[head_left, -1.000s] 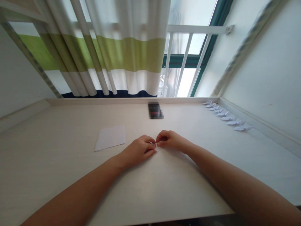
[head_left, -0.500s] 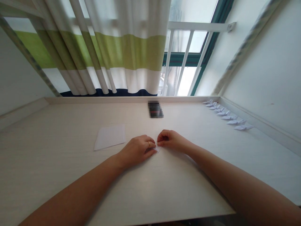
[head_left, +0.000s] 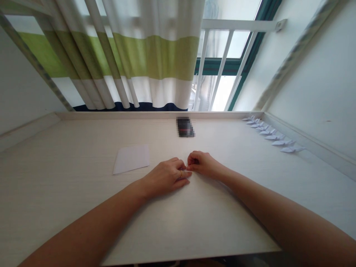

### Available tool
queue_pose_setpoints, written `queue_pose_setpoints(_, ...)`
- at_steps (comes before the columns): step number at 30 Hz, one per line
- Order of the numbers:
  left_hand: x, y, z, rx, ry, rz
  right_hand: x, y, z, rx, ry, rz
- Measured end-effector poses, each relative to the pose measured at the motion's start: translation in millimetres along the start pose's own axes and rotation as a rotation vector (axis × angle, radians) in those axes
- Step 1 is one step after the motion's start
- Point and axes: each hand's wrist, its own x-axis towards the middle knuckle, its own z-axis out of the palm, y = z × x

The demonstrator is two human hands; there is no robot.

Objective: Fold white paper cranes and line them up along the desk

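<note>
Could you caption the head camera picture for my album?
Left hand and right hand close together at a white table, white paper lying left, folded paper figures lined up right.

We see a curtain (head_left: 155, 55) in white with a broad lime-green band, a teal-green window frame (head_left: 230, 67) and a white railing (head_left: 239, 25). Our table (head_left: 178, 222) is off-white with faint grain streaks; the sheet (head_left: 132, 159) and the paper birds (head_left: 292, 149) are plain white. A dark, pixelated object (head_left: 183, 127) shows a reddish line, and the ring (head_left: 181, 173) is gold.
</note>
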Motion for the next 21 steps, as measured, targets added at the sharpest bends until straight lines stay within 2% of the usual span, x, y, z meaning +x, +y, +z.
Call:
queue_pose_setpoints(7, 3.1, 8.3, -4.5, 0.075, -0.065, -0.039, -0.2, -4.2, -0.8, -0.012, -0.007, 0.035)
queue_pose_setpoints(13, 4.0, 11.5, 1.2, 0.054, -0.009, -0.116, -1.2, -6.1, -1.6, -0.02, -0.002, 0.046)
queue_pose_setpoints(17, 3.1, 10.4, 5.1, 0.075, -0.006, -0.1, 0.1, -3.7, -1.8, 0.006, -0.012, 0.047)
queue_pose_setpoints(21, 4.4, 11.2, 0.3, 0.086, -0.049, -0.11, 2.3, -0.8, -1.3, 0.032, -0.02, 0.047)
